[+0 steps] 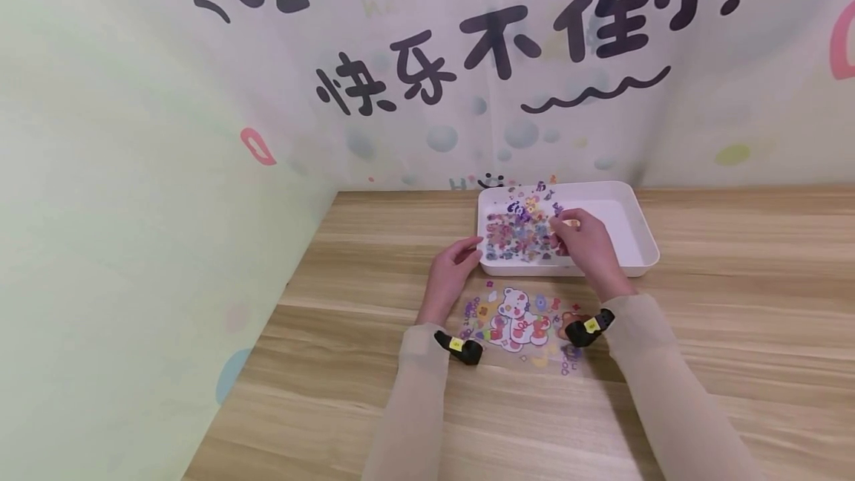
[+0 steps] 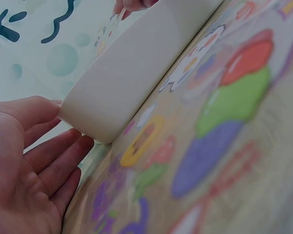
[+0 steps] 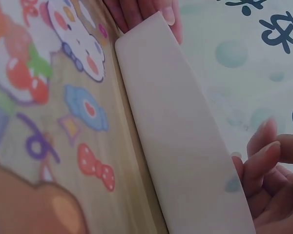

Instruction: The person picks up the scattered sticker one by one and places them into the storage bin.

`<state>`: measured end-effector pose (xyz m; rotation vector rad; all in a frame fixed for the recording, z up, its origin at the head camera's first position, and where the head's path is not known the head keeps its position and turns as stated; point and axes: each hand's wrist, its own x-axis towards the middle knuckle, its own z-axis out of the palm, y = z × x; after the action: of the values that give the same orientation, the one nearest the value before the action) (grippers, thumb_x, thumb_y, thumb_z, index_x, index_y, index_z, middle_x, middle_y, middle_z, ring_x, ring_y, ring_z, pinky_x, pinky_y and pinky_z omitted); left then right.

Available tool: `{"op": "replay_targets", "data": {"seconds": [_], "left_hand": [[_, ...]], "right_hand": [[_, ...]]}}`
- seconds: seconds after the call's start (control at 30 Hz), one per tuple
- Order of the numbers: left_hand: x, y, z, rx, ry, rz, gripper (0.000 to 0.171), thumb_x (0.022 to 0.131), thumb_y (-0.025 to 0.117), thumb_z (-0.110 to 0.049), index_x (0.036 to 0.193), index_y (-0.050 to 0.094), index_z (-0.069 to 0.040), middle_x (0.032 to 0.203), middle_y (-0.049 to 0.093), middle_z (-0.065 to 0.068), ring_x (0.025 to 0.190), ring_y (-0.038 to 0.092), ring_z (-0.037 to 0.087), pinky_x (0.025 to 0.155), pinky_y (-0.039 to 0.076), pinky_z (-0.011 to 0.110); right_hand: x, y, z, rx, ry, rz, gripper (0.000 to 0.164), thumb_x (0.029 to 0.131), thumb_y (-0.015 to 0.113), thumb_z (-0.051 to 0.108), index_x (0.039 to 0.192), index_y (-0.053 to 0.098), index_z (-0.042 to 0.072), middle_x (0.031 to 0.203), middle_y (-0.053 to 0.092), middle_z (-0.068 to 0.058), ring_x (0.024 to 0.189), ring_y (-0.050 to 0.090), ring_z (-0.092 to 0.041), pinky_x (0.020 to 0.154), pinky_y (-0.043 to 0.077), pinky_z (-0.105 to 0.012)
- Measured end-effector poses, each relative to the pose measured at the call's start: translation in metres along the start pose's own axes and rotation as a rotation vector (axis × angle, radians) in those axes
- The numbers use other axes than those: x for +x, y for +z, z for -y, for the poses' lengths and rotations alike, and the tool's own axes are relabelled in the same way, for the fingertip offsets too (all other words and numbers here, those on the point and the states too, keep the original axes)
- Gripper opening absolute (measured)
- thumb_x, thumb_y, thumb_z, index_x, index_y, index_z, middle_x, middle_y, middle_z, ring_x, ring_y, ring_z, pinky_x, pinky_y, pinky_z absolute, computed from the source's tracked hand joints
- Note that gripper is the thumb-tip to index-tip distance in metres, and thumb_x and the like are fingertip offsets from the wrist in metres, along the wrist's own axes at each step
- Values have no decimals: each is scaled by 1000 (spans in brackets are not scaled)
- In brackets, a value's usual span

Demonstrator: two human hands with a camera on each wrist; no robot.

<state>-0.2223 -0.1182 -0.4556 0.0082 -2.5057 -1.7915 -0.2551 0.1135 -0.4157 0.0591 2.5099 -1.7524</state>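
Note:
A shallow white tray (image 1: 631,232) holds many small colourful stickers (image 1: 514,240) in its left half. My left hand (image 1: 450,273) holds the tray's near left corner, one digit at the rim and other fingers lower on the outside, as the left wrist view shows. My right hand (image 1: 588,243) is over the middle of the tray with its fingers bent. In the left wrist view, its fingertips pinch the edge of a clear sheet with small coloured prints (image 2: 103,39), which stands above the tray wall. The right hand's palm side (image 3: 278,180) shows beyond the rim.
In front of the tray, below my wrists, lies a clear printed sheet with a white bear (image 1: 517,321). The wooden table (image 1: 748,303) meets a printed cloth backdrop (image 1: 414,147) behind the tray. A pale cloth side wall (image 1: 133,243) stands to the left.

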Motion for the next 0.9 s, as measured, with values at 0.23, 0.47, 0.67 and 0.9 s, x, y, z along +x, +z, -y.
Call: {"op": "replay_targets", "data": {"seconds": [0.23, 0.47, 0.67, 0.9], "left_hand": [[0, 0, 1, 4, -7, -2, 27, 85, 57, -39, 112, 57, -38, 113, 55, -16, 100, 52, 3, 86, 45, 24], [1, -1, 0, 12, -14, 1, 26, 85, 57, -38, 111, 57, -39, 111, 56, -18, 100, 52, 1, 86, 44, 23], [0, -1, -2, -7, -18, 3, 27, 85, 57, -40, 111, 58, -37, 112, 56, -17, 101, 52, 2, 87, 44, 23], [0, -1, -2, -9, -24, 4, 27, 85, 57, -40, 111, 58, -37, 111, 56, -17, 101, 52, 2, 87, 44, 23]], "right_hand": [[-6, 2, 7, -73, -10, 65, 42, 92, 44, 37, 120, 44, 6, 87, 59, -13, 74, 54, -26, 65, 48, -31], [-5, 4, 4, -153, -45, 116, 41, 93, 44, 37, 120, 46, 7, 84, 61, -12, 71, 53, -24, 62, 46, -29], [-4, 7, 3, -238, -79, 141, 32, 93, 44, 33, 109, 52, 6, 80, 63, -9, 69, 54, -23, 63, 44, -30], [-5, 10, 4, -353, -91, 172, 34, 92, 45, 38, 106, 54, 8, 77, 62, -6, 69, 54, -22, 61, 41, -31]]}}
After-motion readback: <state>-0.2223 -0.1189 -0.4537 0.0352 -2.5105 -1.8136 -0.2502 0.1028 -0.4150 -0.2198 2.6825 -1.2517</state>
